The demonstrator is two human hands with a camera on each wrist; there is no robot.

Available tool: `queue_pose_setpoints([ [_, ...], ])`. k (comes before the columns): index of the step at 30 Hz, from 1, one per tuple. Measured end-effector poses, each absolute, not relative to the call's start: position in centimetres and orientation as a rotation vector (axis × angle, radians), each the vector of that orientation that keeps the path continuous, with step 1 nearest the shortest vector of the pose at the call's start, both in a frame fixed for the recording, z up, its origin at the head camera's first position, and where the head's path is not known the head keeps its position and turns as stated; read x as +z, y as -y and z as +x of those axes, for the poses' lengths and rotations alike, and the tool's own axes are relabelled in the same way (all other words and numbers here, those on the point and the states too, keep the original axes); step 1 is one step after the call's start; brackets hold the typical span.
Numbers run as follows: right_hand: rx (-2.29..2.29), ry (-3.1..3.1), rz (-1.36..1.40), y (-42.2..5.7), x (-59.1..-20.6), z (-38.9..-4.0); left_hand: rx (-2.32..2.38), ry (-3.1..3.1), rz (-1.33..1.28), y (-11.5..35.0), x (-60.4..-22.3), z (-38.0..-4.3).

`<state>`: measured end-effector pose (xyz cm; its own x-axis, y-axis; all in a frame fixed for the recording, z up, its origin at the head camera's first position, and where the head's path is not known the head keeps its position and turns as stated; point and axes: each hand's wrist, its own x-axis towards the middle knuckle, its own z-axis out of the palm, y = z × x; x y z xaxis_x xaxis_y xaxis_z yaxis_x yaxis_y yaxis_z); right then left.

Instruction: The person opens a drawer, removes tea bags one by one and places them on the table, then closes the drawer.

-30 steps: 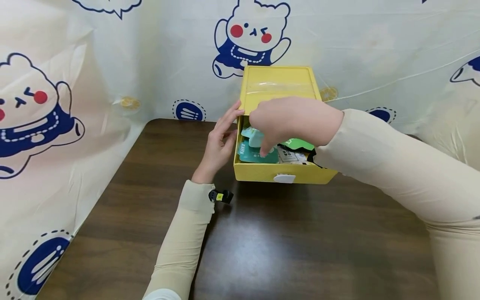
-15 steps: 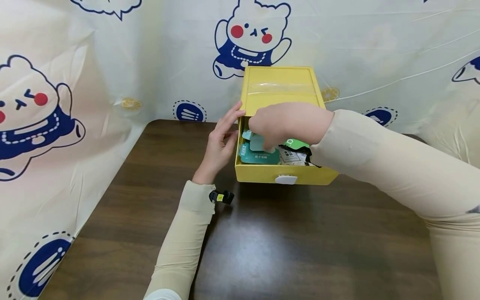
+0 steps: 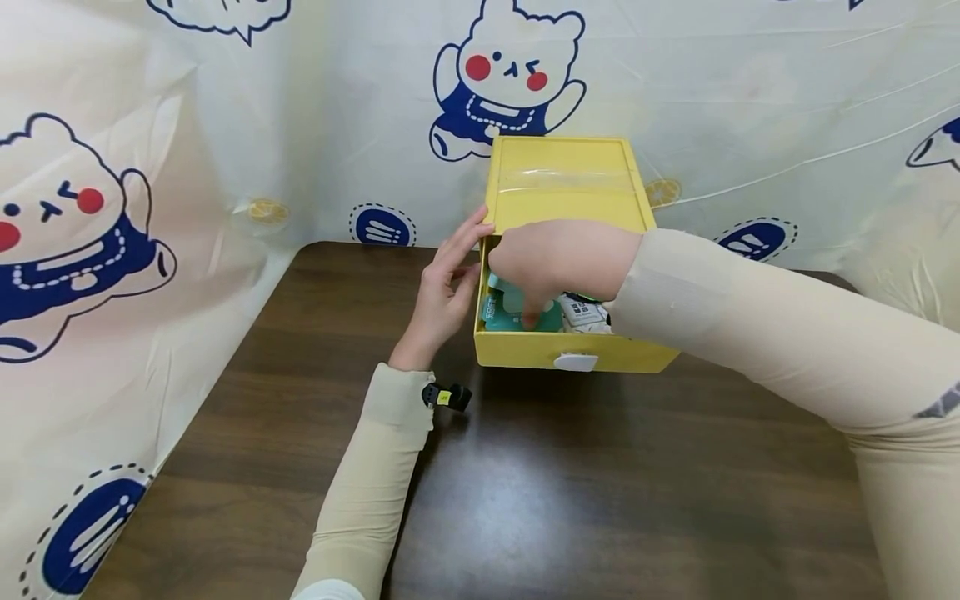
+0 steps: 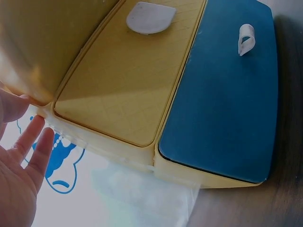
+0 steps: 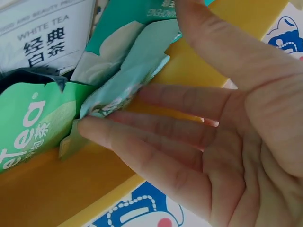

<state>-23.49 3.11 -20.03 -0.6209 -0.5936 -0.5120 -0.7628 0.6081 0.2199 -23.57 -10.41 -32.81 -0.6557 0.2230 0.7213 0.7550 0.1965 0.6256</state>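
Observation:
A yellow drawer with a white pull tab stands pulled out of its chest. Inside lie tea packets: a white one marked WHITE TEA, a green one, a dark teal one and a pale teal one. My right hand reaches into the drawer. Its straight fingers touch the pale teal packet, and the thumb overlaps the dark teal one in the head view. My left hand, fingers extended, rests at the chest's left front edge, beside the drawer.
Lower in the chest, the left wrist view has another yellow drawer front and a blue one with a white loop tab. The chest stands on a dark wooden table, close to a printed cloth backdrop.
My right hand has shifted slightly left and forward-down in the drawer, its thumb now lower over the dark teal packet. The left hand stays at the chest's edge.

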Motion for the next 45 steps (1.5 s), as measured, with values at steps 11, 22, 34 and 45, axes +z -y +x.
queue_pose_setpoints([
  [11,0.681,-2.406,-1.097,-3.3,-20.6,-23.3,-1.458,1.986,-0.920,10.5,-32.7,-23.4],
  [22,0.706,-2.356,-1.155,-2.8,-20.7,-22.8,-1.439,1.970,-0.929,10.6,-32.7,-23.3],
  [34,0.647,-2.502,-1.319,-3.4,-19.7,-21.7,-1.464,1.985,-0.924,10.7,-32.8,-23.4],
  [45,0.533,-2.630,-1.435,-4.2,-18.3,-21.0,-1.457,1.991,-0.903,10.6,-32.6,-23.2],
])
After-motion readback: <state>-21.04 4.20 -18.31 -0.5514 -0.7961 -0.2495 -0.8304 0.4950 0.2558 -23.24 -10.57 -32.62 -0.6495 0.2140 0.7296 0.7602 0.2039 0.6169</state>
